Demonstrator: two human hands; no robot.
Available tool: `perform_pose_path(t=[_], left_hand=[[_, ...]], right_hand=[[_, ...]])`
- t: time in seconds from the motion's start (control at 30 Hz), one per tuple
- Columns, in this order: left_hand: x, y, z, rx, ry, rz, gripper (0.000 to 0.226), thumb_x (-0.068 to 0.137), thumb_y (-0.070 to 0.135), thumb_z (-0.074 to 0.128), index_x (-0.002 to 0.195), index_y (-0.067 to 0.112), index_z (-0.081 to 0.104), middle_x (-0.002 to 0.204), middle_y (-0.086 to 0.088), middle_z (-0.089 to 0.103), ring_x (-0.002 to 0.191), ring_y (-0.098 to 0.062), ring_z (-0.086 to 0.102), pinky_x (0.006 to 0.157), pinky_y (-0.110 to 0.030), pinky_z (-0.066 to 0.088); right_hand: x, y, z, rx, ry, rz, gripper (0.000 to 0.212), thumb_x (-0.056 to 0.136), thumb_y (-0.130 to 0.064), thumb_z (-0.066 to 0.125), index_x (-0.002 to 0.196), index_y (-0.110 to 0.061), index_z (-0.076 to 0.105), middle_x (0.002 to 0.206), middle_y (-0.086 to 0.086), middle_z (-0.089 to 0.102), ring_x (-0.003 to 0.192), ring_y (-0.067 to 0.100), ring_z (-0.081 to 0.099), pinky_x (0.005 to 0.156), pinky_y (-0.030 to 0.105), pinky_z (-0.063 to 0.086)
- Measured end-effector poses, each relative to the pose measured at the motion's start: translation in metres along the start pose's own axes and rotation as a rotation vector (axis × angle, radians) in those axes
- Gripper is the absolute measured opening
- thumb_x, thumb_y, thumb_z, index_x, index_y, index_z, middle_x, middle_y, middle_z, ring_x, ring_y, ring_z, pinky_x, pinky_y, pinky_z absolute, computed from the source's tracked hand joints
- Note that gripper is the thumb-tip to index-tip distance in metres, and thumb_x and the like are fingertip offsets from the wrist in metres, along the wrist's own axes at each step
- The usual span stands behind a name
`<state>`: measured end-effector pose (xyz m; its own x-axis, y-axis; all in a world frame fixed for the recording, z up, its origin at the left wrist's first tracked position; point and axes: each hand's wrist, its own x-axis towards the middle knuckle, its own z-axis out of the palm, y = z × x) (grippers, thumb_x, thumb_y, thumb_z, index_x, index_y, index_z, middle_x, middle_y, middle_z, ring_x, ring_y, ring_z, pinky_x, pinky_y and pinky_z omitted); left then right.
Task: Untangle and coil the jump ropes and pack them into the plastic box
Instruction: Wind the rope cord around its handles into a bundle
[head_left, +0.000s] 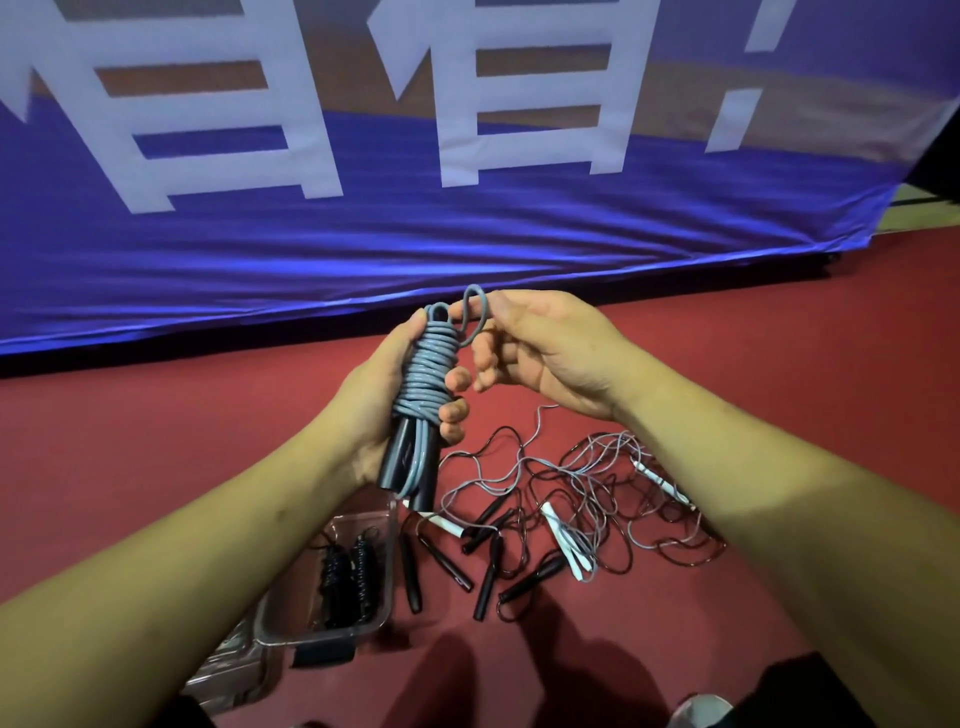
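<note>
Grey rope (423, 371), wound tight round its two dark handles (405, 462), held upright above the floor. The left hand (374, 395) grips the bundle, fingers curled round the windings. The right hand (550, 343) pinches the free end loop (475, 312) at the top of the bundle between thumb and forefinger, other fingers loosely bent.

Step in hand, as I judge it: locking off the coil.
- Keep the left grip firm so the windings do not slacken.
- Tuck the loop under or through the top turn and draw it snug, not hard; this rope looks springy and may unwind if left loose.
- Check that both handles sit level before lowering it.

The plastic box (389, 561) stands on the floor below the left forearm, open, with one black coil (343, 577) already inside; room for more, I think. A clear lid (234, 670) seems to lie just beside it. Near the box, to the right, a tangle (587, 499) of thin black and grey ropes with black and white handles awaits sorting.

Surface: red sports floor (779, 389), smooth. Behind it a blue banner (467, 234) with large white characters, creased at its lower edge. A shoe (701, 712) at the bottom edge.
</note>
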<state>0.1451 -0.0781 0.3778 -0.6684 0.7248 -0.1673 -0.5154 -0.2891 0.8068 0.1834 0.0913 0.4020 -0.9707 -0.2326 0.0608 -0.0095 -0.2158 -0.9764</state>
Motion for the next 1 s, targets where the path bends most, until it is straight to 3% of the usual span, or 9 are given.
perform_pose_path(t=[0.1,0.23,0.33,0.5,0.67,0.8,1.0], left_hand=[[0.000,0.002,-0.001,0.016,-0.005,-0.007,0.037,0.101,0.051,0.034,0.102,0.019,0.054,0.064,-0.003,0.043,0.042,-0.015,0.042,0.042,-0.021,0.041],[-0.002,0.002,0.002,0.046,-0.021,-0.008,0.035,0.097,0.050,0.036,0.105,0.025,0.060,0.062,-0.004,0.047,0.042,-0.017,0.044,0.043,-0.022,0.041],[-0.002,0.004,0.004,0.051,-0.032,-0.009,0.036,0.096,0.050,0.037,0.100,0.024,0.061,0.062,-0.005,0.048,0.043,-0.018,0.046,0.043,-0.022,0.042],[-0.003,0.008,0.003,0.055,-0.034,0.006,0.039,0.098,0.051,0.034,0.100,0.023,0.062,0.062,-0.004,0.048,0.043,-0.017,0.045,0.044,-0.022,0.041],[-0.004,0.010,0.004,0.065,-0.037,0.024,0.040,0.097,0.051,0.036,0.103,0.025,0.066,0.063,-0.005,0.048,0.044,-0.018,0.045,0.045,-0.023,0.041],[-0.004,0.009,0.005,0.089,-0.039,0.039,0.040,0.098,0.050,0.036,0.115,0.029,0.066,0.065,-0.005,0.049,0.045,-0.018,0.045,0.046,-0.023,0.041],[-0.004,0.011,0.002,0.121,-0.009,0.052,0.036,0.097,0.049,0.039,0.102,0.022,0.063,0.067,-0.007,0.051,0.045,-0.019,0.047,0.046,-0.025,0.043]], right_hand=[[0.001,-0.001,0.000,0.003,0.026,0.002,0.035,0.102,-0.016,0.039,0.122,0.011,0.049,0.070,0.009,0.061,0.064,0.022,0.059,0.073,0.032,0.054],[0.004,0.002,0.000,0.034,0.122,-0.058,0.021,0.098,-0.013,0.046,0.101,-0.001,0.063,0.066,0.004,0.056,0.059,0.016,0.048,0.058,0.026,0.046],[0.005,0.003,0.003,0.152,0.139,-0.052,0.019,0.089,-0.017,0.055,0.098,-0.004,0.066,0.076,0.001,0.063,0.062,0.012,0.044,0.055,0.023,0.036],[0.007,0.001,0.004,0.353,0.190,-0.022,0.017,0.092,-0.014,0.054,0.101,-0.004,0.064,0.092,0.008,0.069,0.062,0.011,0.060,0.057,0.018,0.052],[0.009,-0.001,0.008,0.497,0.245,-0.002,0.015,0.091,-0.011,0.055,0.100,-0.004,0.065,0.082,0.007,0.071,0.061,0.009,0.064,0.059,0.015,0.053],[0.011,-0.003,0.007,0.450,0.280,0.033,0.012,0.093,-0.008,0.055,0.098,-0.009,0.065,0.077,0.004,0.067,0.056,0.005,0.057,0.053,0.012,0.048],[0.010,-0.011,0.007,0.328,0.202,0.106,0.010,0.077,-0.004,0.065,0.087,-0.005,0.063,0.073,0.006,0.062,0.054,0.007,0.050,0.053,0.015,0.045]])
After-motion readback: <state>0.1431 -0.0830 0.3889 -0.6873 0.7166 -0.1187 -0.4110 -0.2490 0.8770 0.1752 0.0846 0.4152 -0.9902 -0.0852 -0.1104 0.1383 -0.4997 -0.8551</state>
